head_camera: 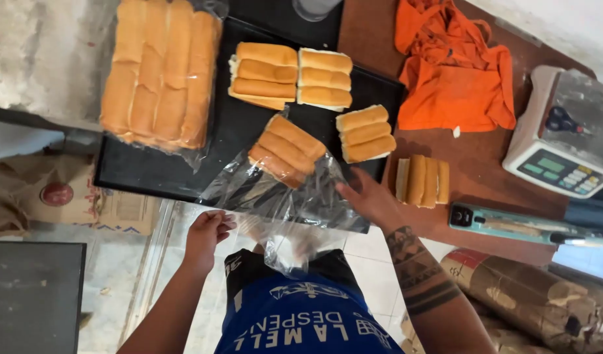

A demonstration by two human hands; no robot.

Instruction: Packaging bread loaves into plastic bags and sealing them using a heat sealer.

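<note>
Both hands, left (206, 236), right (370, 200), gripping clear plastic bag (285, 203), bread rolls (287, 151) at mouth

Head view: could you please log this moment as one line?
left hand: holds bag edge | right hand: in bag mouth | buns: on bag, tray

We are seeing golden-brown bread rolls (286, 149) lying on a black tray (164, 172), with a clear, glinting plastic bag (275, 196) over them. An orange cloth (453, 72) is showing bright against the reddish-brown table (485, 164). The scale (563, 134) is looking off-white with a green display, and the shirt (301, 314) is showing blue with white lettering.
</note>
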